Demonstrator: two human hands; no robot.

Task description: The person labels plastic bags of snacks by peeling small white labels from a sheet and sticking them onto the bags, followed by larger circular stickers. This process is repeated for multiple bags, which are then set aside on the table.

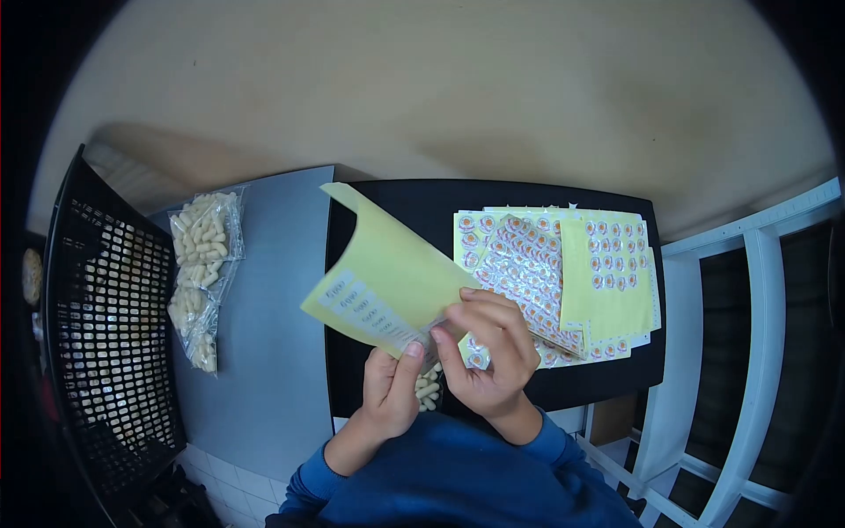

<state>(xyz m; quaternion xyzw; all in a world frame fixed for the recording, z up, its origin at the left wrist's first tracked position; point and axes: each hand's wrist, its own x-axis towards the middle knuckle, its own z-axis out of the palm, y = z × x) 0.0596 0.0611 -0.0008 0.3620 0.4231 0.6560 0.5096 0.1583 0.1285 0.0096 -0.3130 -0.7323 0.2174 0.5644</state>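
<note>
A yellow-backed sticker sheet (387,255) is held up at a tilt in front of me, its upper left corner curling over. Pale labels with dark print run along its lower left side. My left hand (392,387) grips its bottom edge between thumb and fingers. At the lower right corner, my right hand (493,352) has its thumb and index finger closed on the sheet's edge; a greyish, see-through bit shows there, too small to make out. Just below my hands, partly hidden, lies a clear bag of pale finger-shaped puffs (429,390).
More sticker sheets (607,308) with round orange-centred prints lie stacked on the black table (352,361). On the grey surface (273,308) to the left are bagged puffs (201,255). A black plastic basket (75,202) stands far left, and a white metal frame (764,308) is at right.
</note>
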